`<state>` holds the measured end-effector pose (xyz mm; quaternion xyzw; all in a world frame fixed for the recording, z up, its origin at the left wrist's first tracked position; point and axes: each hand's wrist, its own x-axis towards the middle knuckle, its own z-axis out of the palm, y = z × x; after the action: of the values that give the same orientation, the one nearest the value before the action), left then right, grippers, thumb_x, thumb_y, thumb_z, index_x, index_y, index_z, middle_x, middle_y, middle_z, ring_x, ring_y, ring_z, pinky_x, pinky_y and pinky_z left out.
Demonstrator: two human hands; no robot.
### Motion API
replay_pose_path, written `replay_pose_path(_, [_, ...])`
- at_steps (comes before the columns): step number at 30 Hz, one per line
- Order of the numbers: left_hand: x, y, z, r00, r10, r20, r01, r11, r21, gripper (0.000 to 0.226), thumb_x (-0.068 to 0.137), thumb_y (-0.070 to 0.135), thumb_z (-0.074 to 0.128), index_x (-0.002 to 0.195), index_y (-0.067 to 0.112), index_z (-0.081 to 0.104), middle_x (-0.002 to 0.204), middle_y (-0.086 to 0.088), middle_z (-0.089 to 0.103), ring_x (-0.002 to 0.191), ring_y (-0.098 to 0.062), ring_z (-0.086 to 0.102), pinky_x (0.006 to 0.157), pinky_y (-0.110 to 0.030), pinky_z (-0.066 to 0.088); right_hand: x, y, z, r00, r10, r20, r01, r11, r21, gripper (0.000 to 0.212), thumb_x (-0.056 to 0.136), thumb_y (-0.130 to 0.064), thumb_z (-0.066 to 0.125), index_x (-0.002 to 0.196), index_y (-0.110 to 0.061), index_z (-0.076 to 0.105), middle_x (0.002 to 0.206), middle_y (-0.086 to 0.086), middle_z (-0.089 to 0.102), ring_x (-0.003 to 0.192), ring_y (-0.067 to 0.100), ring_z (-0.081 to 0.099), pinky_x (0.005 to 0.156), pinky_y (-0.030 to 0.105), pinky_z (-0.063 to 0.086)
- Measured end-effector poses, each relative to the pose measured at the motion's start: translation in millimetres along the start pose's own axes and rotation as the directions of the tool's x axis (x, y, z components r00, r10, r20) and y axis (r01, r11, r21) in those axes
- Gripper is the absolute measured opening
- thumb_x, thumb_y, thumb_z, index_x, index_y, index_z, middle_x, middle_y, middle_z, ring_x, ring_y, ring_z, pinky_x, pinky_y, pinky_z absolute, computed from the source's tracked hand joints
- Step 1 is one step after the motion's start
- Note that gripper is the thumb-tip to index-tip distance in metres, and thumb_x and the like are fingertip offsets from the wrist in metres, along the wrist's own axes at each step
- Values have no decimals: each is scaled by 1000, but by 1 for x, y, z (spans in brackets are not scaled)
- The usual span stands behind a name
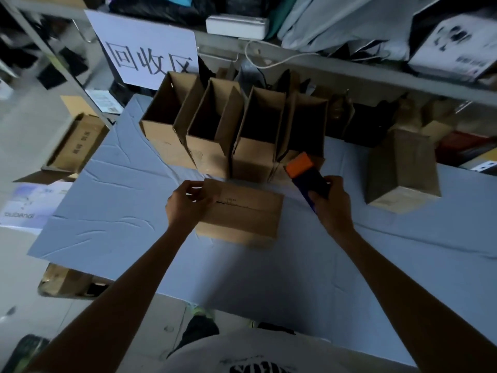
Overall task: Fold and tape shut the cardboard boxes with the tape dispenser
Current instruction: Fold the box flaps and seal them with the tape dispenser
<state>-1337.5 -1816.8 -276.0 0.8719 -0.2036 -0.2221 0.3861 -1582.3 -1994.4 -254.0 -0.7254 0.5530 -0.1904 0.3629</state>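
Observation:
A small brown cardboard box (242, 216) lies on the pale blue table (113, 211) with its flaps folded shut and a dark seam along the top. My left hand (185, 205) grips the box's left end, fingers curled over the edge. To the right of the box, my right hand (332, 203) holds the tape dispenser (306, 173), which has an orange head and a dark blue body and hangs a little above the table.
Several open cardboard boxes (212, 130) stand in a row behind the closed one. One closed box (403, 170) stands at the right. A shelf with a white sign (148, 47) and clutter runs along the back. More boxes (75, 146) sit on the floor left.

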Motion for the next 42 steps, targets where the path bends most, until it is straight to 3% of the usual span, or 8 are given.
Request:
replay_pose_path(4, [3,4,-2,999,7,35,-9,999,38,37,70,42,79,103,34,64,89,17,65,82,-7,64,77,-34,53,1,-56,-24,977,-183,107,183,983,4,45,68,-28,81,93,4,62,73,13,68,61,25,64,51,25,47])
replay_pose_path(10, [-5,1,-3,992,103,73,-103,995,-6,31,72,40,79,96,37,59,76,25,59,74,6,59,55,-15,38,-17,-111,-15,835,-410,369,456,889,-44,52,63,-32,86,102,-11,59,90,1,65,81,15,61,71,29,51])
replay_pose_path(19, [16,3,-18,981,187,52,-180,977,-118,23,85,24,70,105,19,63,102,4,59,89,-8,58,69,-18,45,-22,-106,32,809,-365,462,500,840,-212,63,63,-29,84,119,-16,57,104,3,66,91,19,61,75,26,47])
replay_pose_path(22, [17,14,-25,957,93,275,0,947,-322,16,95,19,53,85,18,65,77,4,69,74,-10,64,67,-22,50,-20,-105,33,814,-389,432,504,842,-193,65,62,-28,86,120,-17,58,103,2,67,90,18,62,73,22,44])
replay_pose_path(24, [17,24,-30,833,-46,551,308,866,-394,23,97,25,51,85,13,66,71,0,72,69,-14,67,66,-22,53,-21,-103,32,814,-401,420,506,845,-172,65,61,-27,87,119,-16,58,100,1,67,89,18,62,72,20,44])
replay_pose_path(27, [20,27,-34,681,-58,730,441,828,-346,24,96,30,51,95,12,66,87,-6,72,81,-18,69,75,-25,54,-23,-103,28,803,-421,422,512,850,-125,62,62,-31,87,115,-17,59,95,-2,67,84,14,63,71,22,50])
replay_pose_path(30, [23,28,-36,631,-21,776,535,735,-416,15,93,20,53,99,10,62,88,-7,68,82,-17,65,75,-25,51,-26,-104,27,791,-435,429,524,845,-108,61,63,-36,87,114,-18,59,95,-3,67,83,11,63,72,25,53])
replay_pose_path(42, [26,22,-39,681,-16,732,473,773,-423,15,93,14,54,79,8,57,63,-3,46,57,-8,46,55,-17,40,-26,-102,35,766,-458,452,589,780,-209,64,65,-51,81,116,-22,56,97,-6,66,83,10,62,70,17,46])
